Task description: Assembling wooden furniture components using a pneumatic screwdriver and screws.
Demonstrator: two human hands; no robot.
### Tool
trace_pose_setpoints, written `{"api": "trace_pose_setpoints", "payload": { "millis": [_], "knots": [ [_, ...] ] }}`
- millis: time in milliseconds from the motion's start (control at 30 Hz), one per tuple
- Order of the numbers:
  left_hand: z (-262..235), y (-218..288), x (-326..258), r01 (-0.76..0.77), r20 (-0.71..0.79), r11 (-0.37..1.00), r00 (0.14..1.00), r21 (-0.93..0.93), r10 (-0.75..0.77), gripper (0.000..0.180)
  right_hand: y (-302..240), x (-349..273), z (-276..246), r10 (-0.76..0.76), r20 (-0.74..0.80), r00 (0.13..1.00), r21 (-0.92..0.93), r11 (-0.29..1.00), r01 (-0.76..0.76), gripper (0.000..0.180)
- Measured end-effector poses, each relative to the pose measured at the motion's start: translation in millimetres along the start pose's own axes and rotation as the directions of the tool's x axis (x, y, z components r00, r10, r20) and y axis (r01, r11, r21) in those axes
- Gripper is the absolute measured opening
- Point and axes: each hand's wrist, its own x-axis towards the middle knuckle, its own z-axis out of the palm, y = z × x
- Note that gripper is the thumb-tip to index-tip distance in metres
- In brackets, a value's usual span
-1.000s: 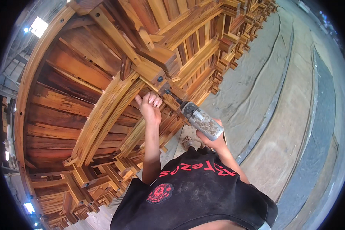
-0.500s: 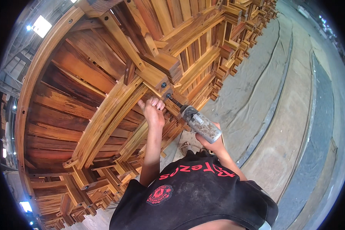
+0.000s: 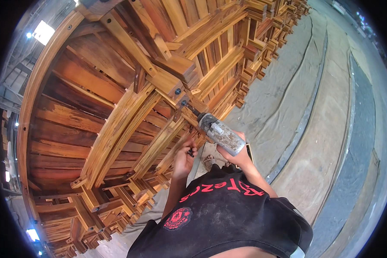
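At centre, our left hand [image 3: 184, 161] has left the block [image 3: 165, 82], pinching a dark part [image 3: 190, 152]; our right hand [image 3: 240, 155], clamped on the driver [image 3: 220, 133], alone steadies it.

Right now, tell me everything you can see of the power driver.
The power driver has a scuffed, silvery-grey, metal-looking cylindrical body with a darker front end and a slim dark shaft. It slants toward the picture's upper left, its tip apparently meeting the lower dark bolt in the wooden frame. The right hand holds it at the rear. Whether it is running cannot be told.
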Motion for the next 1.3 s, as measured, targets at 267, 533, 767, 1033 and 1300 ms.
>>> {"api": "trace_pose_setpoints", "payload": {
  "millis": [267, 533, 767, 1033, 1300],
  "knots": [
    [14, 0, -24, -0.08, -0.049, 0.994, 0.995, 0.072, 0.084, 0.034, -2, 0, 1, -0.006, -0.018, 1.0, -0.016, 1.0, 0.006, 0.034],
    [10, 9, -24, 0.006, 0.233, 0.97, 0.971, -0.242, 0.052, 0.046, 10, -28, -1, -0.046, -0.058, 0.997, -0.041, 0.998, 0.043, 0.024],
    [27, 13, -18, 0.142, 0.386, 0.965, 0.921, -0.22, -0.047, 0.05, 12, -45, -9, 0.027, -0.064, 0.998, 0.011, 1.0, -0.026, 0.026],
    [54, 0, -11, 0.07, 0.282, 0.996, 0.958, -0.056, -0.052, 0.034, 6, -61, -25, 0.025, -0.069, 0.997, -0.032, 0.999, -0.027, 0.027],
    [63, -15, -22, -0.006, 0.22, 0.975, 0.974, 0.223, -0.045, 0.029, 7, -79, -41, 0.072, -0.019, 0.997, -0.007, 0.997, -0.073, 0.03]
  ]
}}
